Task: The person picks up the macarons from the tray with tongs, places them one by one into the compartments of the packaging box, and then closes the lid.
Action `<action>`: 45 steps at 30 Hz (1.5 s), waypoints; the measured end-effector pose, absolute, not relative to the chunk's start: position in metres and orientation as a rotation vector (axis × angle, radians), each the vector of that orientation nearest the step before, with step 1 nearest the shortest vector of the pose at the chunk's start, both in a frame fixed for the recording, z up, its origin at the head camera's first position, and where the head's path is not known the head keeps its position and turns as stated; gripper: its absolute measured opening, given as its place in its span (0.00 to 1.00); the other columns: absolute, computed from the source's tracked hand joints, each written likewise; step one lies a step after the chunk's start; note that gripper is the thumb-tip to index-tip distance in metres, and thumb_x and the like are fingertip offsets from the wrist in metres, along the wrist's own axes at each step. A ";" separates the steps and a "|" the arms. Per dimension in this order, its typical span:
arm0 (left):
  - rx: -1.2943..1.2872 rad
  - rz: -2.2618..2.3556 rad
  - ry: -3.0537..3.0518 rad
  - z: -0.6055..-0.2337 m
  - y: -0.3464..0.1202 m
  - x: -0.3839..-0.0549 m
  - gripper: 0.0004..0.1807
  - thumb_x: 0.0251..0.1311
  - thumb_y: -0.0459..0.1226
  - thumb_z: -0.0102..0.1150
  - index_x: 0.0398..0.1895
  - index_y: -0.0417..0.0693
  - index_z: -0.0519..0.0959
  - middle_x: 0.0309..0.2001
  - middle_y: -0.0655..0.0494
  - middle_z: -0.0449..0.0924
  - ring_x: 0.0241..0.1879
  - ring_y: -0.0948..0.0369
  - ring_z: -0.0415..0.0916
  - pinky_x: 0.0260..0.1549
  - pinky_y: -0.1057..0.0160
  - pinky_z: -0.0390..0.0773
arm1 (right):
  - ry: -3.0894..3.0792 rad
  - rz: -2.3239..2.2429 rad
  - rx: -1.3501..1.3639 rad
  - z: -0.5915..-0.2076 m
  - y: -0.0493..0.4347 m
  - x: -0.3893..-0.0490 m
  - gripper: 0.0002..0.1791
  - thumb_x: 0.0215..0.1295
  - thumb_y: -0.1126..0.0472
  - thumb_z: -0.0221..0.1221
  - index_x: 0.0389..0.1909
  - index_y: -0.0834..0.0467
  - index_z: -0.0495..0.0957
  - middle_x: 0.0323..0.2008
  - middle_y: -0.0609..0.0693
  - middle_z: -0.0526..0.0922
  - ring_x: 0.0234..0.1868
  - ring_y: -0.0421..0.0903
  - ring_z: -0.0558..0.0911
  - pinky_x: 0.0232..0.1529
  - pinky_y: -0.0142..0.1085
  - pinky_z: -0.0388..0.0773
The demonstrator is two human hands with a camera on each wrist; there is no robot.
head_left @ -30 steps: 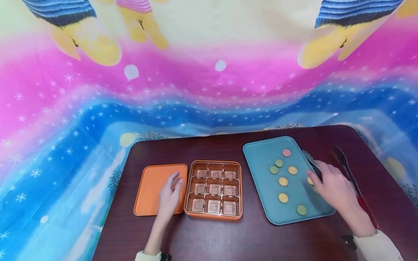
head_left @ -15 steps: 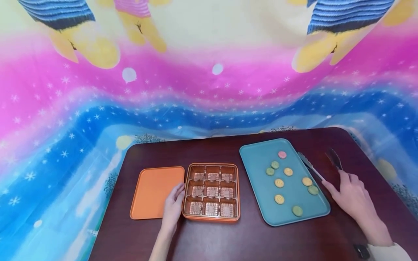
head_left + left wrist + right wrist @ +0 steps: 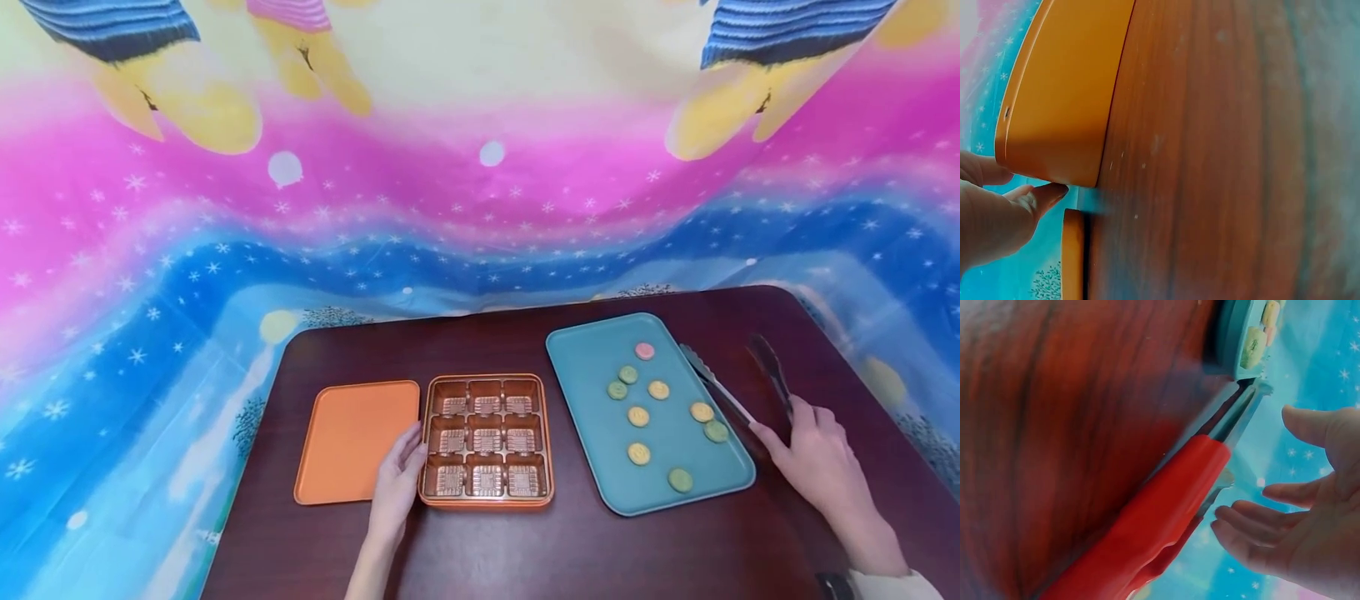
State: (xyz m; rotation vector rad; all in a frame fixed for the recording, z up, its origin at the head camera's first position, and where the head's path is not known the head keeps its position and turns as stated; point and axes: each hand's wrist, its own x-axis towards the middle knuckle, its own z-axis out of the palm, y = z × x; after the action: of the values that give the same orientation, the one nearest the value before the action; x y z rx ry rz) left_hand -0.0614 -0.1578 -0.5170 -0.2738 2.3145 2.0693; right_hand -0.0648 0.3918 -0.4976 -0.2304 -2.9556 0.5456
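- Box (image 3: 489, 502), orange with a brown insert of nine compartments in three rows of three, lies left of centre on a dark red-brown table (image 3: 480, 554); a flat orange lid (image 3: 356, 433) lies just to its left.
- Left hand (image 3: 393, 492): between lid and box, fingertips against the box's left wall, fingers loosely extended rather than gripping.
- Teal tray (image 3: 592, 358), right of the box and apart from it, set at a slant. It bears nine round biscuits (image 3: 639, 454): four yellow, four green, one pink.
- Tongs (image 3: 1154, 512), red-handled, lie beside the tray's right edge with their metal arms spread.
- Right hand (image 3: 825, 467): over the tongs' handle end, thumb and fingers wide apart; whether they touch it cannot be told.
- Pink-and-blue snowflake cloth (image 3: 420, 192) spans the background.
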 end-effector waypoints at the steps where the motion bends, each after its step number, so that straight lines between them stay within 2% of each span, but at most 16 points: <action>1: -0.281 2.071 2.313 -0.517 -0.158 -0.061 0.27 0.78 0.34 0.52 0.75 0.31 0.64 0.73 0.34 0.66 0.73 0.43 0.63 0.68 0.50 0.66 | -2.945 0.541 -0.233 -0.497 0.392 -0.065 0.44 0.74 0.50 0.62 0.65 0.86 0.56 0.53 0.86 0.60 0.50 0.82 0.62 0.46 0.75 0.65; 5: -0.297 2.076 2.309 -0.518 -0.158 -0.060 0.27 0.79 0.33 0.51 0.75 0.32 0.65 0.73 0.35 0.66 0.73 0.44 0.63 0.68 0.50 0.65 | -2.953 0.524 -0.296 -0.496 0.396 -0.063 0.47 0.72 0.48 0.63 0.66 0.86 0.55 0.54 0.88 0.59 0.51 0.84 0.60 0.48 0.76 0.62; 12: -0.318 2.099 2.291 -0.518 -0.155 -0.059 0.26 0.79 0.33 0.49 0.75 0.33 0.65 0.73 0.35 0.67 0.72 0.44 0.65 0.68 0.52 0.66 | -3.171 0.542 -0.409 -0.500 0.408 -0.059 0.60 0.73 0.35 0.56 0.67 0.89 0.46 0.48 0.90 0.58 0.44 0.83 0.66 0.39 0.72 0.70; 17: -0.374 2.125 2.251 -0.516 -0.153 -0.060 0.25 0.79 0.35 0.50 0.75 0.33 0.67 0.72 0.36 0.68 0.72 0.46 0.65 0.65 0.56 0.69 | -3.236 0.493 -0.376 -0.506 0.416 -0.058 0.55 0.72 0.34 0.57 0.62 0.86 0.52 0.40 0.85 0.63 0.39 0.79 0.71 0.33 0.66 0.73; 23: -0.386 2.129 2.233 -0.516 -0.153 -0.061 0.25 0.79 0.36 0.51 0.74 0.35 0.68 0.72 0.37 0.69 0.72 0.47 0.64 0.64 0.55 0.69 | -3.286 0.496 -0.390 -0.508 0.421 -0.059 0.57 0.71 0.30 0.55 0.56 0.87 0.54 0.36 0.80 0.64 0.34 0.73 0.73 0.30 0.62 0.74; 27: -0.391 2.137 2.219 -0.517 -0.155 -0.060 0.26 0.79 0.37 0.52 0.74 0.35 0.68 0.72 0.37 0.68 0.72 0.47 0.64 0.64 0.56 0.69 | -3.313 0.547 -0.371 -0.510 0.422 -0.061 0.50 0.73 0.32 0.54 0.47 0.83 0.57 0.31 0.72 0.66 0.31 0.65 0.73 0.29 0.55 0.74; 30: -0.387 2.134 2.221 -0.519 -0.155 -0.060 0.26 0.79 0.37 0.52 0.73 0.34 0.69 0.71 0.36 0.69 0.71 0.46 0.65 0.62 0.59 0.71 | -3.278 0.593 -0.351 -0.512 0.423 -0.059 0.46 0.76 0.34 0.52 0.45 0.81 0.58 0.29 0.68 0.67 0.29 0.61 0.72 0.27 0.52 0.73; 33: -0.378 2.130 2.236 -0.521 -0.155 -0.061 0.25 0.79 0.38 0.53 0.73 0.34 0.69 0.70 0.35 0.70 0.70 0.45 0.66 0.60 0.61 0.73 | -3.188 0.602 -0.344 -0.513 0.422 -0.055 0.45 0.78 0.38 0.52 0.47 0.85 0.58 0.27 0.69 0.68 0.28 0.60 0.73 0.25 0.52 0.73; 36: -0.382 2.135 2.228 -0.521 -0.155 -0.061 0.25 0.79 0.38 0.52 0.73 0.34 0.69 0.70 0.35 0.70 0.70 0.45 0.66 0.59 0.62 0.72 | -3.103 0.608 -0.344 -0.510 0.417 -0.051 0.41 0.79 0.43 0.53 0.50 0.85 0.59 0.25 0.65 0.69 0.25 0.57 0.72 0.23 0.50 0.72; 41: -0.395 2.151 2.195 -0.520 -0.155 -0.060 0.25 0.79 0.37 0.51 0.74 0.35 0.68 0.70 0.37 0.70 0.70 0.47 0.66 0.57 0.68 0.72 | -2.968 0.664 -0.280 -0.502 0.405 -0.045 0.27 0.82 0.51 0.51 0.46 0.76 0.63 0.18 0.51 0.70 0.17 0.48 0.72 0.20 0.42 0.66; 45: -0.416 2.157 2.186 -0.520 -0.155 -0.059 0.25 0.79 0.36 0.51 0.74 0.35 0.69 0.70 0.37 0.70 0.70 0.48 0.66 0.54 0.73 0.71 | -2.857 0.690 -0.207 -0.494 0.397 -0.040 0.17 0.82 0.56 0.52 0.42 0.68 0.66 0.15 0.46 0.73 0.13 0.42 0.73 0.18 0.38 0.66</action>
State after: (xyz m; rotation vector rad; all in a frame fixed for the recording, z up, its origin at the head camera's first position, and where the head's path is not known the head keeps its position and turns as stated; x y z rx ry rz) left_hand -0.0594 -0.1554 -0.5197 -0.4159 2.1864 2.1570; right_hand -0.0398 0.3966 -0.4945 -0.2072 -2.8571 0.6901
